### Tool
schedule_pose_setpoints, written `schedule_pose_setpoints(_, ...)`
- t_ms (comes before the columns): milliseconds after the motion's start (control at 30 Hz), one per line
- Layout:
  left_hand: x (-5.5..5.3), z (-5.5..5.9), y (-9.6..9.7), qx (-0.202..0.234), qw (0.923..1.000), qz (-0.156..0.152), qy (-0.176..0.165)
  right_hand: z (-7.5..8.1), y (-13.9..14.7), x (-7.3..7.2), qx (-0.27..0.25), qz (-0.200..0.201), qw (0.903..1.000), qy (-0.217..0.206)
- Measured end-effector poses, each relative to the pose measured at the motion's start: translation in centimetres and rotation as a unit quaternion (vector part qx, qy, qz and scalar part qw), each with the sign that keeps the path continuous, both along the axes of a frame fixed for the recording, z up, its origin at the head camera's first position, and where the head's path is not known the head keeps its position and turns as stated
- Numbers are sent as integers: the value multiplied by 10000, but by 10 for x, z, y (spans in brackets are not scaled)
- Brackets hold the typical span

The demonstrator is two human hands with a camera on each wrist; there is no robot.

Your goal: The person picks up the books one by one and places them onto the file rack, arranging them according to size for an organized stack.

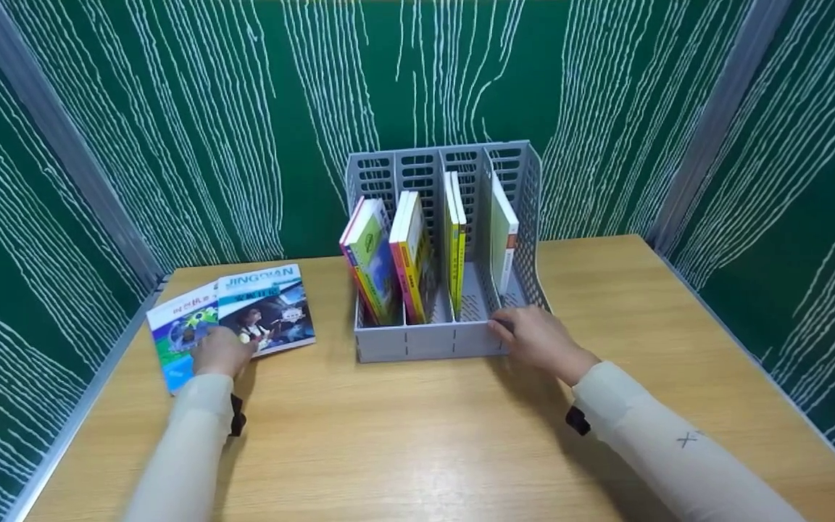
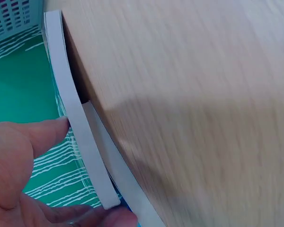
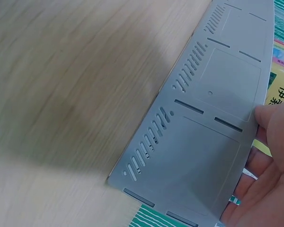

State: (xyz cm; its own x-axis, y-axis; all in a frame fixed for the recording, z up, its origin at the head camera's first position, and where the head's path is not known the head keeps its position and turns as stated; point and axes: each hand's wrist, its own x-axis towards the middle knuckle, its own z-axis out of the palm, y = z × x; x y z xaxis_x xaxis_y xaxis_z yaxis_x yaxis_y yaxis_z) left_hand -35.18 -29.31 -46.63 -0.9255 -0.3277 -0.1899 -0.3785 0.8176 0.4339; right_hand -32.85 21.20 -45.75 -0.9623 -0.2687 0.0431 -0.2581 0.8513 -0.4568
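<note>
Two paperback books overlap at the left of the table: the upper book point(image 1: 283, 319) has a dark picture cover, and a blue-green book point(image 1: 180, 337) lies partly beneath it. My left hand point(image 1: 222, 351) grips the upper book at its near left corner. In the left wrist view its thumb touches the book's edge point(image 2: 75, 104), with fingertips curled at the corner. With my right hand point(image 1: 541, 341) I hold the low front wall of a grey file rack point(image 1: 428, 342) near its right end. The thumb point(image 3: 262, 113) lies at the rim while the fingers reach behind it.
Four compartments divide the rack, each with books upright or leaning, among them a green-covered book point(image 1: 374, 254), yellow-spined books point(image 1: 455, 246) and a white book point(image 1: 506, 239). Green walls point(image 1: 446, 80) with white lines enclose the wooden table point(image 1: 388, 442).
</note>
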Motion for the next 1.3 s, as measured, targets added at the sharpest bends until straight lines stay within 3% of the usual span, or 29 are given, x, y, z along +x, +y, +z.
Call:
schedule_pose_setpoints(167, -3, -1, -3, 174, 9998, -37, 128, -1, 0, 0, -16, -12, 10000, 67)
schedule_pose_setpoints(367, -3, -3, -11, 794, 9962, 327, 163, -4, -1, -2, -13, 159, 9993, 346)
schedule_pose_setpoints(500, -3, -3, -15, 1404, 9887, 516, -75, -5, -1, -2, -58, 130, 9996, 230)
schedule_pose_setpoints(833, -7, 6, -15, 2411, 9673, 635, -468, -4, 1, -3, -106, 79, 9996, 230)
schedule_pose_setpoints(1033, -6, 2, -16, 2795, 9572, 699, -286, -5, 1, -3, -127, 42, 9996, 242)
schedule_pose_setpoints(1133, -7, -3, -20, 3040, 9507, 592, -154, -4, 1, -3, -130, 36, 9996, 242)
schedule_pose_setpoints(1300, -10, -8, -25, 3587, 9320, 495, 154, -4, 0, -2, -33, -37, 9997, 258)
